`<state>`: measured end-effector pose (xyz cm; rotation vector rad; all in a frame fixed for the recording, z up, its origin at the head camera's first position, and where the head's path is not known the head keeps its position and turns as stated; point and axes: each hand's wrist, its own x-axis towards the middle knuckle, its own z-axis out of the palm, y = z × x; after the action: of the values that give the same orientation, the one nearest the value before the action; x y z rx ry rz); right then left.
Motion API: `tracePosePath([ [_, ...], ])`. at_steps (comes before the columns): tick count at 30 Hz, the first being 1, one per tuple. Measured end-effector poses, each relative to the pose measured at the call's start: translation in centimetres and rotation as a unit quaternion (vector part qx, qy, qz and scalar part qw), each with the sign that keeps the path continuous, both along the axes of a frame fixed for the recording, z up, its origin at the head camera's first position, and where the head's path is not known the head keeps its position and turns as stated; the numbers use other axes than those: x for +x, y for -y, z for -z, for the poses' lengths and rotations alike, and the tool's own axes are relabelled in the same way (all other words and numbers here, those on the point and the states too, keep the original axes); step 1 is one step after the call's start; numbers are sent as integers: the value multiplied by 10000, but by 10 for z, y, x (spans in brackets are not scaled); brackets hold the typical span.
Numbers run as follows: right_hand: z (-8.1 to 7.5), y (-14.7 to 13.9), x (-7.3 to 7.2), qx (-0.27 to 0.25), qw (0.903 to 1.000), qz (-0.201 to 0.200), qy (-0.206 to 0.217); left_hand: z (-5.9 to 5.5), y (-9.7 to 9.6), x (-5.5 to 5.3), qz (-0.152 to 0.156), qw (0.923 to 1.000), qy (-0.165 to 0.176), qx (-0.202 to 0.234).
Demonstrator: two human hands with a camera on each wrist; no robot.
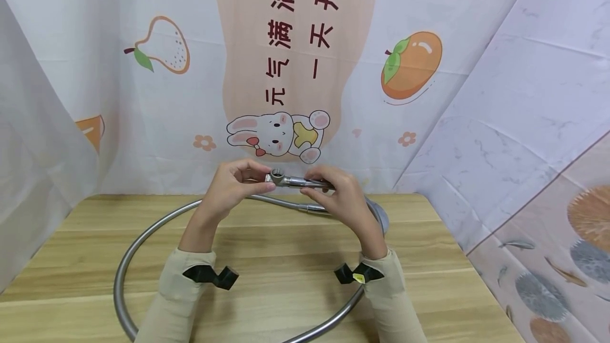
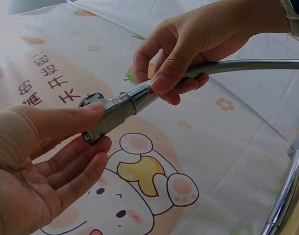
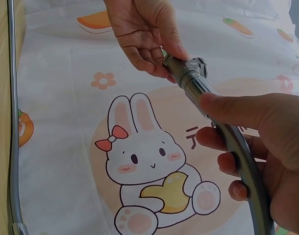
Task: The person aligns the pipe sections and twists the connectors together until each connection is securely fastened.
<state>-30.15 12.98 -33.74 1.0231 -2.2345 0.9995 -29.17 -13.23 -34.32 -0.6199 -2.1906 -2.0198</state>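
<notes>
Above the table's far side, my left hand [image 1: 231, 187] pinches a short metal tee fitting [image 1: 277, 178] between thumb and fingers. The fitting has a threaded side opening, which faces up in the head view. My right hand [image 1: 344, 195] holds the chrome end connector [image 2: 139, 94] of a grey flexible shower hose [image 3: 245, 169], thumb on one side and fingers curled on the other. In both wrist views the connector and fitting meet end to end in one line; some thread [image 2: 122, 104] shows at the joint.
The hose loops round on the wooden table [image 1: 276, 269], passing under both forearms. Behind my right wrist lies a round grey shower head [image 1: 382, 218], mostly hidden, with the hose's other chrome end [image 1: 314, 208] near it. A printed cloth [image 1: 190, 99] hangs behind the table.
</notes>
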Motion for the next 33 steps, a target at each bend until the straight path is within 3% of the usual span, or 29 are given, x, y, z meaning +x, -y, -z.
tracePosePath([
  [18,1,0,-1,68,9999,115,-1,2,0,-1,-39,10000,28,-19],
  [33,2,0,0,48,9996,76,260,2,-1,-1,-59,9999,56,-81],
])
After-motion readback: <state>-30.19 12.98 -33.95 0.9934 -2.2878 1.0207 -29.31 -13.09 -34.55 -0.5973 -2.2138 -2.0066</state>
